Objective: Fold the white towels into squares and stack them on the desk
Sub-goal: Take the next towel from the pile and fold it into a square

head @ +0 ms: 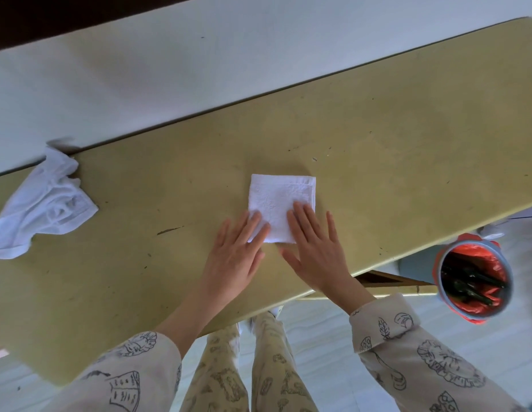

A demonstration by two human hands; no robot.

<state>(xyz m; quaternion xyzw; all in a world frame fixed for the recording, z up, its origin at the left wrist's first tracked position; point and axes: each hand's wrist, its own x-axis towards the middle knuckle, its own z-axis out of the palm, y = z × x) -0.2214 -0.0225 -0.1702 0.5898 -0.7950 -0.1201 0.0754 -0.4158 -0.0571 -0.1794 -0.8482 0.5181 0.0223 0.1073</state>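
Fingers of the left hand [232,253] and right hand [315,248] are lying straight, slightly spread, pressing flat on the near edge of the folded towel [281,200], a white square sitting mid-desk [392,150]. A crumpled towel [42,208] is lying well apart at the desk's left end. A bin [474,282] with a red liner is standing on the floor at right. No legible writing.
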